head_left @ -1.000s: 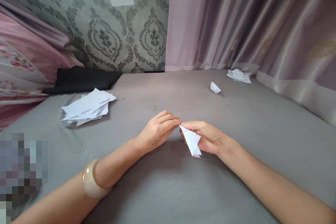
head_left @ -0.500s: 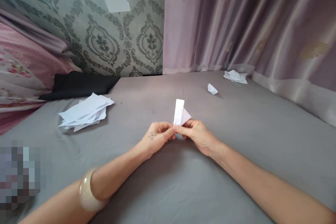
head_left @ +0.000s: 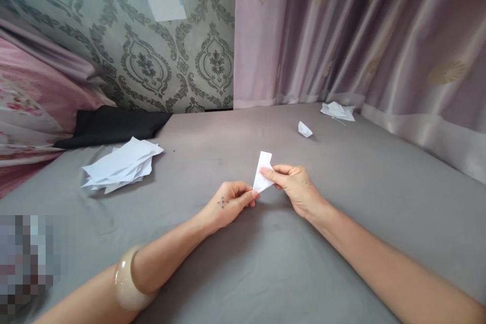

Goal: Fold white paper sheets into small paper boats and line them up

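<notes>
Gray sheet (head_left: 228, 273), 2 hands (head_left: 261, 193), folded paper (head_left: 262, 172)

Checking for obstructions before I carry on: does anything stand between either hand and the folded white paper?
Nothing visible does: the left hand pinches the folded white paper at its lower tip, and the right hand grips its side.
</notes>
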`<move>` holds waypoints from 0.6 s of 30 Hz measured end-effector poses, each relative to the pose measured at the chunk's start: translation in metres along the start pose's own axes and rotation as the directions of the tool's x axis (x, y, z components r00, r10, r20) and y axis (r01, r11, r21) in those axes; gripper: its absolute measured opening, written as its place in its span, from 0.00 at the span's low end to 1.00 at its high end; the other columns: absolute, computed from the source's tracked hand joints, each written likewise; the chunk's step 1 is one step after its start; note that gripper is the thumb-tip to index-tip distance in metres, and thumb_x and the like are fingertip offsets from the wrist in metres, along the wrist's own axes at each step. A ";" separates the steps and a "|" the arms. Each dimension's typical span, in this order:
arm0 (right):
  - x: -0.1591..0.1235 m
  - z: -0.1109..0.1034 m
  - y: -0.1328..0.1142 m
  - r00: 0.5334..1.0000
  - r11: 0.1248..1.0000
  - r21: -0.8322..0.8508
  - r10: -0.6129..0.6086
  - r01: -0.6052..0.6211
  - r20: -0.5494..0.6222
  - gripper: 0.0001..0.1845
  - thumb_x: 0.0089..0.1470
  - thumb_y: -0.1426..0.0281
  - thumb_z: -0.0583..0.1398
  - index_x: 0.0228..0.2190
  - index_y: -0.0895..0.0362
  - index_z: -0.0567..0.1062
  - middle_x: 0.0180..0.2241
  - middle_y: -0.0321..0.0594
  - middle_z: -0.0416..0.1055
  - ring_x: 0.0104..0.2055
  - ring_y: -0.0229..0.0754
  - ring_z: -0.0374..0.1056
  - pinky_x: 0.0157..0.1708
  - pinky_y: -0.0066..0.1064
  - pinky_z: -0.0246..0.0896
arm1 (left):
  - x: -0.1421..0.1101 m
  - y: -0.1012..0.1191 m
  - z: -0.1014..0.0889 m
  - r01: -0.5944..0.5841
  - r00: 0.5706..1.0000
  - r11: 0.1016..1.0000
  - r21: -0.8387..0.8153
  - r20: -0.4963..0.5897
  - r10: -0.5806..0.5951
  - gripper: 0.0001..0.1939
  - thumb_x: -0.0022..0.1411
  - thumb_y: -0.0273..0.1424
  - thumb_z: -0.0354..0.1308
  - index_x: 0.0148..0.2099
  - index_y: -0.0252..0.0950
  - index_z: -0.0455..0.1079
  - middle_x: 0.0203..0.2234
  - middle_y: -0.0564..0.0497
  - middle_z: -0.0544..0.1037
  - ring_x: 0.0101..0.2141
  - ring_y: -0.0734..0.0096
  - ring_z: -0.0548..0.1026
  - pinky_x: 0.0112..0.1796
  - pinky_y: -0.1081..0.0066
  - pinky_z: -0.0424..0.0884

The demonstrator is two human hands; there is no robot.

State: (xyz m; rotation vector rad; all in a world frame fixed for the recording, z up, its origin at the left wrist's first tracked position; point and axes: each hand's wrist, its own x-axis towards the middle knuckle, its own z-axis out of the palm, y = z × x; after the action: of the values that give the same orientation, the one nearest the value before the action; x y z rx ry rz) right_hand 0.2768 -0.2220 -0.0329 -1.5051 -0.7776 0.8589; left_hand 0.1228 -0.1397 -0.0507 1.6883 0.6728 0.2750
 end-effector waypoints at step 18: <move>-0.020 0.022 0.005 0.942 0.902 -0.294 -0.335 0.318 -0.010 0.10 0.52 0.64 0.61 0.23 0.54 0.78 0.22 0.34 0.65 0.26 0.36 0.60 0.27 0.29 0.54 | 0.002 0.010 0.001 -0.199 0.973 0.772 -0.604 -0.218 0.080 0.10 0.53 0.34 0.65 0.35 0.33 0.76 0.30 0.49 0.78 0.33 0.72 0.75 0.34 0.71 0.75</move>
State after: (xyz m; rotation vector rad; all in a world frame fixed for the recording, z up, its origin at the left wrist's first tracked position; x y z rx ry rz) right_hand 0.2475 -0.2286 -0.0373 -1.5846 -1.1112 0.4583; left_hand 0.1277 -0.1400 -0.0412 1.0725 0.5066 0.6894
